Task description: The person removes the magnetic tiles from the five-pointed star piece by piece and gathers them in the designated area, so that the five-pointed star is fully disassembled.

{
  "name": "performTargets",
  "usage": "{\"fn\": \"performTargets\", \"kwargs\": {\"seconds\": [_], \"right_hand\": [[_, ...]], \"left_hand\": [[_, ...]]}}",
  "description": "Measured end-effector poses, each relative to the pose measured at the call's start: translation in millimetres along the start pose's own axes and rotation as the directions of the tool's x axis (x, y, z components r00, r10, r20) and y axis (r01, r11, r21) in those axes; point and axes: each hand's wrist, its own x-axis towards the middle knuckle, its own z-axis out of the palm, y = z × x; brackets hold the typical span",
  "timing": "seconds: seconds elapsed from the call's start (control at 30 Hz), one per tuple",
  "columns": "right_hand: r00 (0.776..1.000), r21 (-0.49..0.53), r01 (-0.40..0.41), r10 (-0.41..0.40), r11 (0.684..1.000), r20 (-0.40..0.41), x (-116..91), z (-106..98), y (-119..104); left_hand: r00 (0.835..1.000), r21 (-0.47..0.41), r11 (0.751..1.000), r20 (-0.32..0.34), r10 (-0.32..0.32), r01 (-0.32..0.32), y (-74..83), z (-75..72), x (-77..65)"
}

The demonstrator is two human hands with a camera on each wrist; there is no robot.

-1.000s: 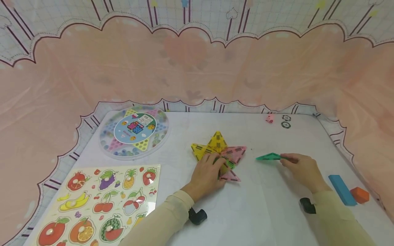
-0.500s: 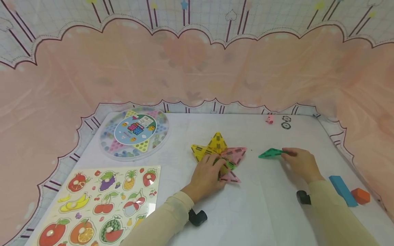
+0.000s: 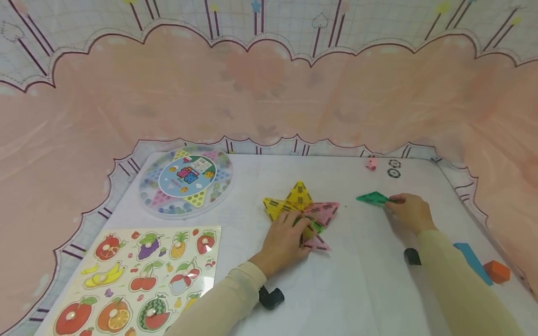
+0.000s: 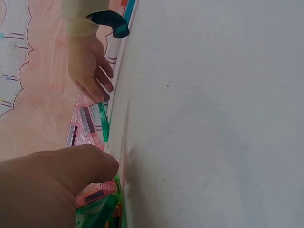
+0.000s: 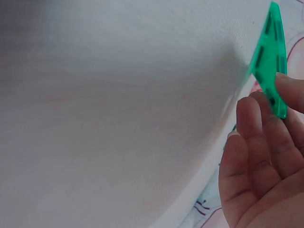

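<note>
With the left hand [image 3: 282, 240] I'm gripping a star [image 3: 299, 199] made of yellow, pink and green tiles. My thumb and fingers are bending over its near side, so they are hiding some of it. The star is sitting in the middle of the white table [image 3: 357, 289]. With the right hand [image 3: 412, 212] I'm pinching a green triangle [image 3: 371, 198] by its right end. It is pointing left and staying apart from the star, on the star's right.

Far on the left, a round marble game [image 3: 224, 198] is lying, and a fruit board [image 3: 161, 254] is lying nearer. Far on the right, a tiny pink toy [image 3: 371, 164] is sitting beside two round chips [image 3: 393, 173]. Near on the right, a blue block [image 3: 473, 262] is peeking out past my sleeve [image 3: 458, 280], and an orange block [image 3: 498, 271] is sitting just beside it.
</note>
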Motion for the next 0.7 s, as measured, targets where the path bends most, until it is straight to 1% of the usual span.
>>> {"fn": "performTargets", "kwargs": {"seconds": [0.2,0.3,0.5,0.6,0.7], "right_hand": [[0.999,-0.013,-0.029,0.029,0.999,-0.012,8,-2,1],[0.998,-0.025,-0.058,0.058,0.998,-0.02,11,-3,1],[0.996,-0.05,-0.09,0.089,0.995,-0.008,17,-2,-1],[0.998,-0.097,-0.058,0.058,0.994,-0.004,16,-2,-4],[1.0,-0.126,0.011,-0.012,0.992,-0.006,12,-1,-13]], "left_hand": [[1.0,0.0,1.0,0.006,-0.004,0.004,1.7,-2.0,-0.1],[1.0,0.008,1.0,0.008,-0.002,0.002,1.9,-1.9,0.1],[1.0,0.01,1.0,0.002,0.0,0.0,0.5,-2.0,-0.2],[1.0,0.012,1.0,0.002,-0.001,0.001,0.3,-2.4,0.0],[1.0,0.019,1.0,0.004,-0.001,0.001,0.0,-2.5,0.2]]}}
